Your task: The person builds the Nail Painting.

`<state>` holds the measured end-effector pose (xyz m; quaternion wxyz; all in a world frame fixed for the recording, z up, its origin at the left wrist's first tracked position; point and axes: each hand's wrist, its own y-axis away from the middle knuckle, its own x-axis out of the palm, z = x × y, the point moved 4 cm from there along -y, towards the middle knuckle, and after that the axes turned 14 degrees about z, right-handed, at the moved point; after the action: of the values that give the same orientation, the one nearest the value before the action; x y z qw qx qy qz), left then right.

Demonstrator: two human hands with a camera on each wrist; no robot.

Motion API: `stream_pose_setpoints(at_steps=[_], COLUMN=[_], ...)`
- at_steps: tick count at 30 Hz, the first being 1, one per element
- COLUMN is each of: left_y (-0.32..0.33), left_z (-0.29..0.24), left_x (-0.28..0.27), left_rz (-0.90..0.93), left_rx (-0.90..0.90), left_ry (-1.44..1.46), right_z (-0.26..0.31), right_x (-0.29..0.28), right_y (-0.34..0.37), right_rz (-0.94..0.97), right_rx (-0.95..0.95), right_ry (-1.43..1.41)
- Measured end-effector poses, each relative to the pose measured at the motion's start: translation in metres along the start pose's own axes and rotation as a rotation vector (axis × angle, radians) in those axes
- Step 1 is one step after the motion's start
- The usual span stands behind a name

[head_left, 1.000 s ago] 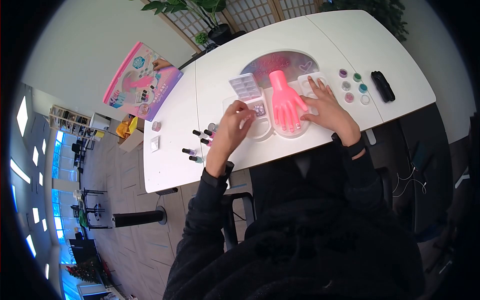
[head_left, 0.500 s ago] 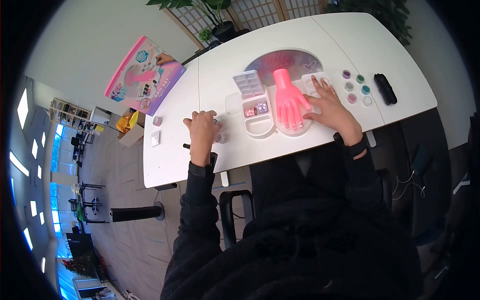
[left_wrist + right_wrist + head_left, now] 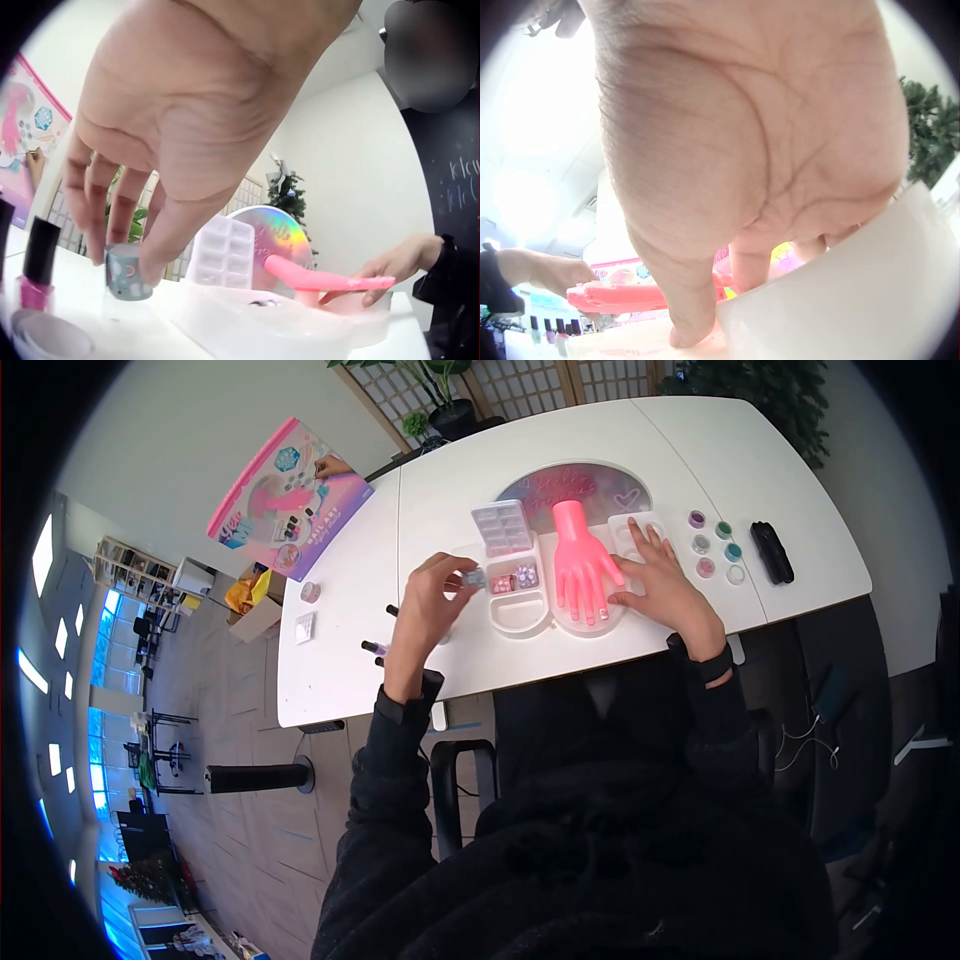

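- White table [image 3: 345,680]: it bears everything within reach, with polish bottles [image 3: 373,647] at the near left.
- Tray [image 3: 519,620]: right of the bottles, its divided clear lid [image 3: 502,526] standing raised at the far side.
- Pink model hand [image 3: 578,555]: palm down on the tray's right part, fingers toward the near edge.
- Right hand [image 3: 668,588]: fingers spread and apart, clamped on nothing, resting at the tray's right side with the thumb beside the model hand. If it pressed or slid, it could shift the tray or jog the model.
- Left hand [image 3: 432,605]: thumb and fingertips pinch the patterned cylinder [image 3: 127,274], just beside the tray's left edge. A loose pinch could let this small round thing slip and roll; a low wrist could topple the bottles.
- Pink piece [image 3: 502,584] and purple piece [image 3: 526,575]: side by side in the tray; a careless approach with the cylinder could knock the pink one.
- Against half a second ago, the left hand has moved from above the bottles rightward to the tray; the right hand has stayed.
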<state>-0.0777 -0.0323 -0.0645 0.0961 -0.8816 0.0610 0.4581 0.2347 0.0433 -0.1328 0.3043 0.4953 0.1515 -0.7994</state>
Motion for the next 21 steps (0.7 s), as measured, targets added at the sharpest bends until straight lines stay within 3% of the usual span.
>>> stream_pose_setpoints(at_steps=[1,5,10,12,21], left_y=[-0.001,-0.006,-0.006,-0.004,-0.007], left_z=[-0.008,-0.011,-0.001,-0.009,-0.011], left_x=[0.005,0.026,0.036,0.038,0.028], left_rz=[0.01,0.105,0.2,0.273,0.151], left_rx=[0.073,0.143,0.085,0.042,0.015], left_ry=[0.129,0.085,-0.068,-0.26,-0.19], right_z=[0.0,0.0,0.0,0.001,0.0], right_x=[0.0,0.0,0.0,-0.001,0.0], right_y=[0.0,0.0,0.0,0.001,0.001], right_rz=[-0.003,0.001,-0.011,-0.009,-0.001], right_rx=[-0.002,0.002,0.0,0.003,-0.003], right_ry=[0.002,-0.002,0.007,0.005,0.005])
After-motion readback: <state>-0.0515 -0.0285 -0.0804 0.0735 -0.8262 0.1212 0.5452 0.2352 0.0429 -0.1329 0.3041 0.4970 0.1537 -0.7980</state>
